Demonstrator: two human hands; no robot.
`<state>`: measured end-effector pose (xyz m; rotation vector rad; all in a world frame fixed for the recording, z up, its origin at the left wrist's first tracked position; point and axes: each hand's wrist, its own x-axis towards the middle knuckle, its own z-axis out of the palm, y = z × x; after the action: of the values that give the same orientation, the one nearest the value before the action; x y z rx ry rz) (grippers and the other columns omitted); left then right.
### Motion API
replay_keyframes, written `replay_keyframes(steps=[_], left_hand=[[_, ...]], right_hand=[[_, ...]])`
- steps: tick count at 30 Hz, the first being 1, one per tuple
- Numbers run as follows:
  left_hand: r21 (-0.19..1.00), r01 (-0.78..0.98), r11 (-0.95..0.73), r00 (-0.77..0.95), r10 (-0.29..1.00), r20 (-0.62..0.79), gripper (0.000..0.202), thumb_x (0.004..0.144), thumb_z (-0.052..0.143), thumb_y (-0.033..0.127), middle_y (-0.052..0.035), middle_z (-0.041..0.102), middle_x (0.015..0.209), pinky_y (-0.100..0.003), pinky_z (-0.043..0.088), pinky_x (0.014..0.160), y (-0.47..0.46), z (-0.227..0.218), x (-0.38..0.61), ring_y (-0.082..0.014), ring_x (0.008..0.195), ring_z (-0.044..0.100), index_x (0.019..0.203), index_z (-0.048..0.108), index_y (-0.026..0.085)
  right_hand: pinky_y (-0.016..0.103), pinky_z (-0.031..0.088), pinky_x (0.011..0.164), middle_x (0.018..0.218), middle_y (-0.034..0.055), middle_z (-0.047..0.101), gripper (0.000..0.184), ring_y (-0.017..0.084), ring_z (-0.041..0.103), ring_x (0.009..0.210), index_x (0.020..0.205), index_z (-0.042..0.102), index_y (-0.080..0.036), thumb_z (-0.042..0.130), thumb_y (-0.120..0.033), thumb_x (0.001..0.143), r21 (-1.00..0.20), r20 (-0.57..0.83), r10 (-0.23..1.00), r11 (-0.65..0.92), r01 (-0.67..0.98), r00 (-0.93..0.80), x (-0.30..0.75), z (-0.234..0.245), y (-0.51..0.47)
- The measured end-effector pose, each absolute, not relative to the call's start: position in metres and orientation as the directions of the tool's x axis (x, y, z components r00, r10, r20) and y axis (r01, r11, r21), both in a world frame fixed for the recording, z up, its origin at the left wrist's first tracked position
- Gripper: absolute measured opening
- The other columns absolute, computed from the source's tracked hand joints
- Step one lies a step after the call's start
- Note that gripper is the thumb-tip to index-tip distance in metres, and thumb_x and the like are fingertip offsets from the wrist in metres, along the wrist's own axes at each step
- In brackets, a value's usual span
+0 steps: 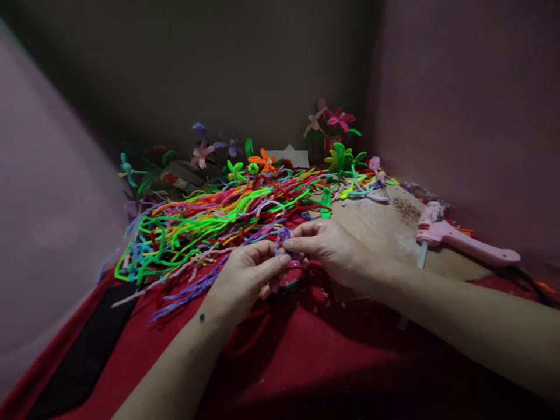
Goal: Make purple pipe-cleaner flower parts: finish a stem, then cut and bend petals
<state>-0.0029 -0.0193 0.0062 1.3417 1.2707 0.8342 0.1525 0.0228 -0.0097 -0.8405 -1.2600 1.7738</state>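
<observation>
With the fingers (301, 242) of my left hand (251, 268) and right hand (324, 240) pinching a small, fuzzy purple pipe-cleaner loop (285, 234) above the plain red cloth (306, 344), I seem to be shaping it, and the next move likely calls for gentle, even pressure.

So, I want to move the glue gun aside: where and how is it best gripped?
I'd grip the glue gun around the middle of its handle, coming from the right. The handle is long and slim and points rightward, away from the thicker body, while the glue stick juts toward you, so that side looks more awkward.
</observation>
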Motion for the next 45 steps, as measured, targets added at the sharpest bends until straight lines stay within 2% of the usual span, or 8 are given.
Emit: replay_keyframes(steps=[11,18,24,28,34,36,40,45], left_hand=[[0.885,0.456,0.093,0.122,0.979,-0.166,0.025,0.078,0.053,0.031,0.0032,0.050,0.045,-0.017,0.026,0.037,-0.021,0.007,-0.002,-0.0055,0.037,0.039,0.059,0.056,0.015],[0.952,0.273,0.136,0.184,0.964,-0.190,0.019,0.073,0.056,0.028,0.0014,0.058,0.050,-0.016,0.030,0.032,-0.019,0.007,-0.001,-0.0061,0.035,0.043,0.061,0.061,0.014],[0.969,0.221,0.113,0.082,0.988,-0.134,0.017,0.068,0.055,0.020,0.0010,0.058,0.047,-0.016,0.031,0.032,-0.021,0.005,0.005,-0.0069,0.035,0.044,0.053,0.059,0.014],[0.983,0.108,0.148,0.059,0.986,-0.155,0.014,0.069,0.055,0.021,0.0007,0.059,0.049,-0.018,0.031,0.032,-0.020,0.001,0.007,-0.0074,0.035,0.043,0.057,0.059,0.015],[0.970,0.215,0.110,0.163,0.976,-0.147,0.017,0.075,0.059,0.029,0.0006,0.059,0.057,-0.020,0.037,0.047,-0.018,0.005,-0.004,-0.0090,0.049,0.049,0.065,0.062,0.014],[0.966,0.245,0.085,0.162,0.978,-0.128,0.019,0.075,0.062,0.032,0.0022,0.055,0.058,-0.019,0.035,0.050,-0.018,0.008,-0.010,-0.0078,0.052,0.046,0.068,0.062,0.014],[0.965,0.223,0.140,0.211,0.959,-0.188,0.023,0.076,0.063,0.037,0.0050,0.045,0.055,-0.019,0.025,0.045,-0.016,0.008,-0.019,-0.0050,0.048,0.033,0.074,0.063,0.015],[0.984,0.150,0.101,0.232,0.964,-0.134,0.020,0.067,0.074,0.029,0.0040,0.055,0.066,-0.019,0.034,0.052,-0.013,0.004,-0.022,-0.0060,0.054,0.044,0.078,0.061,0.017]], right_hand=[[0.023,0.039,0.053,0.058,-0.0040,0.053,0.012,0.007,0.048,0.051,0.064,0.055,-0.015,0.067,-0.017,0.063,-0.983,0.016,0.900,-0.065,-0.172,-0.435,0.150,-0.012,0.017],[0.023,0.040,0.054,0.059,-0.0030,0.055,0.007,0.008,0.051,0.052,0.071,0.057,-0.015,0.063,-0.015,0.066,-0.985,0.031,0.870,-0.057,-0.163,-0.492,0.150,-0.013,0.015],[0.024,0.041,0.054,0.061,-0.0021,0.058,0.009,0.009,0.054,0.053,0.074,0.058,-0.015,0.059,-0.011,0.066,-0.974,0.044,0.849,-0.081,-0.211,-0.527,0.150,-0.014,0.015],[0.024,0.041,0.054,0.058,-0.0025,0.057,0.009,0.009,0.054,0.052,0.072,0.058,-0.015,0.056,-0.009,0.065,-0.964,0.052,0.850,-0.095,-0.249,-0.525,0.149,-0.013,0.016],[0.022,0.040,0.054,0.060,-0.0031,0.057,0.008,0.007,0.052,0.053,0.070,0.058,-0.014,0.058,-0.009,0.063,-0.959,0.039,0.876,-0.103,-0.264,-0.481,0.150,-0.009,0.017],[0.021,0.039,0.053,0.064,-0.0032,0.058,0.009,0.007,0.050,0.054,0.070,0.059,-0.014,0.059,-0.010,0.062,-0.961,0.047,0.893,-0.081,-0.263,-0.447,0.151,-0.008,0.018],[0.021,0.038,0.052,0.064,-0.0034,0.055,0.009,0.007,0.048,0.055,0.070,0.057,-0.014,0.058,-0.011,0.061,-0.969,0.017,0.900,-0.092,-0.227,-0.436,0.152,-0.007,0.020],[0.022,0.038,0.053,0.064,-0.0032,0.054,0.012,0.008,0.047,0.056,0.070,0.058,-0.014,0.060,-0.010,0.059,-0.979,0.013,0.915,-0.071,-0.192,-0.404,0.152,-0.005,0.018]])
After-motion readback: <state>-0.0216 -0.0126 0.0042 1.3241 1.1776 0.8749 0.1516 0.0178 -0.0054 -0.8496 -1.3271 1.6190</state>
